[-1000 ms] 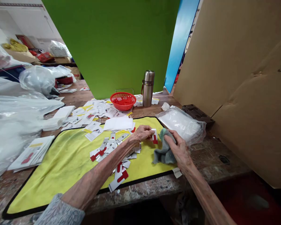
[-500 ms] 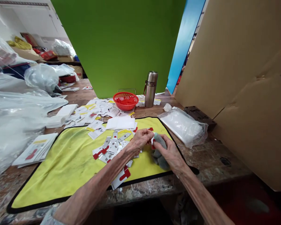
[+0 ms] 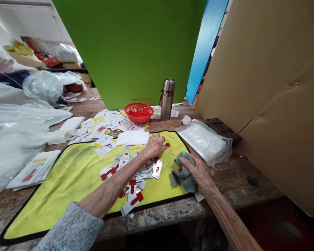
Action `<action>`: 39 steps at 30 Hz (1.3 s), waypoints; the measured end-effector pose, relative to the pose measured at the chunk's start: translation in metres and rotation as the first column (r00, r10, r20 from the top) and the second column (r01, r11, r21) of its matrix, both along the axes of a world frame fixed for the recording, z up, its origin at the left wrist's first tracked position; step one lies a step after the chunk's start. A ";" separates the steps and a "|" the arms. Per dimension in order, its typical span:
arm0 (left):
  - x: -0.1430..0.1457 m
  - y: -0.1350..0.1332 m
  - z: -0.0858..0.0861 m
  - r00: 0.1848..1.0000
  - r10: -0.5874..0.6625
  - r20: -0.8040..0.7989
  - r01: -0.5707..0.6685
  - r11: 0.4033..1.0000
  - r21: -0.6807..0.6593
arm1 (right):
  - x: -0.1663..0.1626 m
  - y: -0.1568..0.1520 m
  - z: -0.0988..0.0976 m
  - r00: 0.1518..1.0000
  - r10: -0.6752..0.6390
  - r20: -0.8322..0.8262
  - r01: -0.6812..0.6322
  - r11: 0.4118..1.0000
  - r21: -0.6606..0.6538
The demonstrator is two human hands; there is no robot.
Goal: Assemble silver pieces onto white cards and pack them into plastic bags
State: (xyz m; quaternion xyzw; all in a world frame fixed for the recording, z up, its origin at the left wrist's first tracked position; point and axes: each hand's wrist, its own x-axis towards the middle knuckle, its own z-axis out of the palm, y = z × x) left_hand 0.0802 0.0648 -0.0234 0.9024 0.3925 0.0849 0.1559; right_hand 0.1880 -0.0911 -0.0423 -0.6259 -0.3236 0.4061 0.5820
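Note:
My right hand (image 3: pixel 199 170) grips a crumpled grey-green cloth (image 3: pixel 184 174) above the right side of a yellow mat (image 3: pixel 83 174) with black edging. Over the mat's far part, my left hand (image 3: pixel 156 144) reaches palm down with its fingers apart, at the right end of a folded white paper stack (image 3: pixel 132 138). By its thumb lies a red-ended piece (image 3: pixel 167 144). Flat silver metal pieces with red parts lie in a loose pile (image 3: pixel 140 170) under my left forearm. One silver piece (image 3: pixel 157 169) rests apart, nearer the cloth. What lies beneath my left fingers is hidden.
A red plastic basket (image 3: pixel 138 113) and a steel thermos (image 3: pixel 167 99) stand behind the mat. Printed cards (image 3: pixel 104 122) are scattered left of the basket. Card stacks (image 3: pixel 34 167) and clear plastic bags (image 3: pixel 15 136) fill the left. A plastic-wrapped pack (image 3: pixel 204 141) lies right, beside a cardboard panel (image 3: pixel 261 97).
My hands have moved apart. The left went up and left to the paper stack; the right drew down and right with the cloth. A silver piece now lies on the mat between them.

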 end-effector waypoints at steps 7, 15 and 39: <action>0.010 0.005 -0.001 0.994 -0.081 -0.067 0.078 0.996 -0.048 | 0.000 -0.002 -0.001 1.000 -0.024 0.019 0.024 0.999 0.024; 0.012 0.001 0.002 0.993 -0.106 0.049 0.111 0.987 -0.113 | -0.002 -0.001 -0.003 0.999 -0.035 -0.010 0.035 0.999 0.021; -0.024 -0.025 0.028 0.636 0.618 0.462 0.138 0.499 -0.856 | -0.029 0.019 0.010 0.883 -0.092 0.460 0.022 0.988 0.155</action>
